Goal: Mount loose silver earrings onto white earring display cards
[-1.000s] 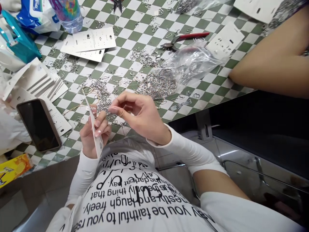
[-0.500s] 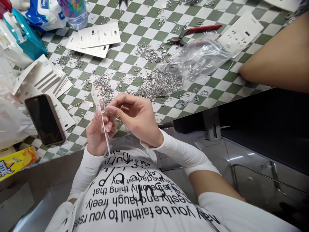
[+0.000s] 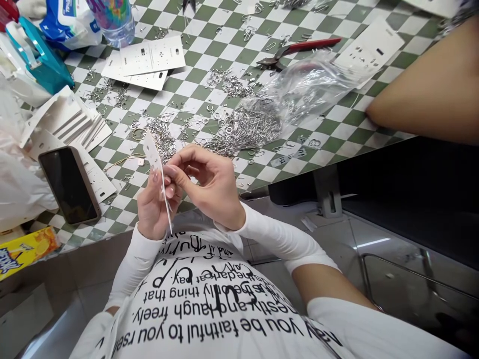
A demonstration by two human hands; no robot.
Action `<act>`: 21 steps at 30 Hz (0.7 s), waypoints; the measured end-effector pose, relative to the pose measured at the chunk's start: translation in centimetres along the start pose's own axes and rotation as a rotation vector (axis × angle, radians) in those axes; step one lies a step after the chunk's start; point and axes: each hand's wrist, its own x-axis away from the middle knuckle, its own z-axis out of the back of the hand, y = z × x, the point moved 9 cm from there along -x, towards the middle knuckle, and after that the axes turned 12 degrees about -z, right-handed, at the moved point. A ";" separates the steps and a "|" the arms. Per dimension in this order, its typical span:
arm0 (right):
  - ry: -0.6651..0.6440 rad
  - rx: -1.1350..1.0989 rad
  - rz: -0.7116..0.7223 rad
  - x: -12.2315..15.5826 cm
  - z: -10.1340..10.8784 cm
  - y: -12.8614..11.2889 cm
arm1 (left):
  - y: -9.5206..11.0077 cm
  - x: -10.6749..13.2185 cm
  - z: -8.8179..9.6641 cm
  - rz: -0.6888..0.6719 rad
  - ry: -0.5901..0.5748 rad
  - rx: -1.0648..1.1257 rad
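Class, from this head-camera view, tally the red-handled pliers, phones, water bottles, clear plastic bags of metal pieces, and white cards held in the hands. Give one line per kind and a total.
Red-handled pliers: 1
Phones: 1
Water bottles: 1
Clear plastic bags: 1
Held white cards: 1
Total: 5

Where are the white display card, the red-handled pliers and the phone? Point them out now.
White display card (image 3: 151, 152): head view, upper end.
Red-handled pliers (image 3: 310, 46): head view, red handle.
Phone (image 3: 69, 185): head view, dark screen.

Bright, even indoor light with soft shadows; a streak of glare lies on the floor tiles (image 3: 376, 243) at four o'clock, and the edges bow with wide-angle distortion.
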 end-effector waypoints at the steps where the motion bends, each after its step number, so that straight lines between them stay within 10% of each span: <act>1: 0.002 -0.014 -0.004 0.0 0.0 0.1 | -0.1 0.0 0.1 0.006 0.007 0.009; 11: -0.027 -0.125 -0.122 -0.2 -0.4 1.1 | -0.1 -0.3 0.4 0.013 0.092 -0.058; 21: -0.113 -0.296 -0.279 -0.4 0.0 2.3 | 0.5 -0.5 -2.0 -0.080 -0.134 -0.054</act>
